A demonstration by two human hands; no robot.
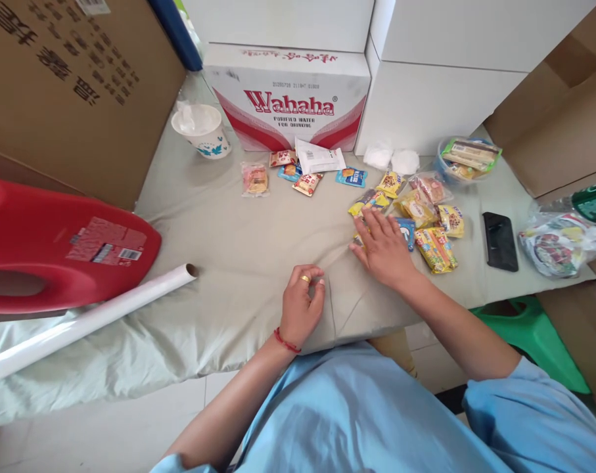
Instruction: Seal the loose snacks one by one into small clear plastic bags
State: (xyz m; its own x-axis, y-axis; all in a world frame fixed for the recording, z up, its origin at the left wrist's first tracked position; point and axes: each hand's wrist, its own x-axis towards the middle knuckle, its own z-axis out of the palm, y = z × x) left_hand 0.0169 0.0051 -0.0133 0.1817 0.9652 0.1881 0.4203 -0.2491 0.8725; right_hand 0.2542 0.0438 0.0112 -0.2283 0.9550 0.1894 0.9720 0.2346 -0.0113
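Note:
My right hand lies palm down with its fingers spread over the left edge of a pile of small snack packets. A yellow packet is at its fingertips, and a blue packet peeks out beside it; what lies beneath the palm is hidden. Close by are a yellow patterned packet, a pale yellow packet and a pink one. My left hand, wearing a ring and a red bracelet, rests near the table's front edge, fingers loosely curled around nothing visible.
Along the back are a Wahaha water carton, red and blue packets, a paper cup and a bowl of snacks. A phone lies right. A red jug and white roll occupy the left.

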